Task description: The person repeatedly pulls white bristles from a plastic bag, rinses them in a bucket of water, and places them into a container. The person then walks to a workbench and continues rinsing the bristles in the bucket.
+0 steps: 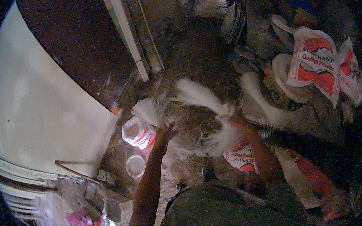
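Observation:
In front of me, my left hand [165, 134] grips the lower end of a tuft of pale fibres [149, 109], which fans out away from me. My right hand [237, 123] is closed round a longer bundle of whitish fibres [199, 94]. Its strands sweep up and to the left, and more loose strands [220, 140] hang below that hand. Beside the left forearm stands an opened white and red sack [138, 133]. Closer to me is a round pale container [135, 166]. Motion and dim light blur the fingertips.
Red and white sacks [315, 61] lie on a cluttered heap at the right, near a rounded pale object [282, 72]. Another sack [241, 157] is under my right forearm. A large pale panel [35, 96] stands at left. A pink item [80, 221] lies lower left.

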`<state>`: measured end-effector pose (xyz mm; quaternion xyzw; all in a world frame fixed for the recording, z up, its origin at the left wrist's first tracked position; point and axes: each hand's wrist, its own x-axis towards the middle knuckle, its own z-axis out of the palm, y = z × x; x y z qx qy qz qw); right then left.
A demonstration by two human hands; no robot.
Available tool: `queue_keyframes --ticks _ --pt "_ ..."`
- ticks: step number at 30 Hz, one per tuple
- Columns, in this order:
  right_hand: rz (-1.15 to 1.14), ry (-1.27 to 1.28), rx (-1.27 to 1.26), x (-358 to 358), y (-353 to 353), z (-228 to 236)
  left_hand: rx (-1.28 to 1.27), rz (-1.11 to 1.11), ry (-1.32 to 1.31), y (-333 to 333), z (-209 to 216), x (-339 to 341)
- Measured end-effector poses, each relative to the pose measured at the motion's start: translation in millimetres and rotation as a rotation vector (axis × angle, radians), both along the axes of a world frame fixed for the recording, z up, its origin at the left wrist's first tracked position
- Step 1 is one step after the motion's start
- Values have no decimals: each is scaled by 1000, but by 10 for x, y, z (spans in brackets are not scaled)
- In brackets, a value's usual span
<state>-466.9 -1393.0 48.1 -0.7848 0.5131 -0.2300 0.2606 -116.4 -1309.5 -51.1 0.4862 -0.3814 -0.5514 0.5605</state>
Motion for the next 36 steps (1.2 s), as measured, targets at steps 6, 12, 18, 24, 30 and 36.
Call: queue_keyframes --ticks 6,12,18,24,30,36 --pt "-140 167 -252 -1200 -462 756 164 39 -196 4 36 -95" --pt "-242 254 -350 -1688 -936 701 119 -104 -257 -217 350 -457" --pt "-256 855 -461 -2228 -1531 -367 94 -168 -142 -766 350 -964" --pt "-396 841 -267 -2353 -1747 -1996 161 -235 -63 -1114 237 -1541" --pt "-439 924 -549 -2379 -1536 -2070 221 -322 11 -1081 254 -1874" --pt "-469 805 -180 -2594 -1478 -1862 330 -338 -29 -1343 -324 -1942"
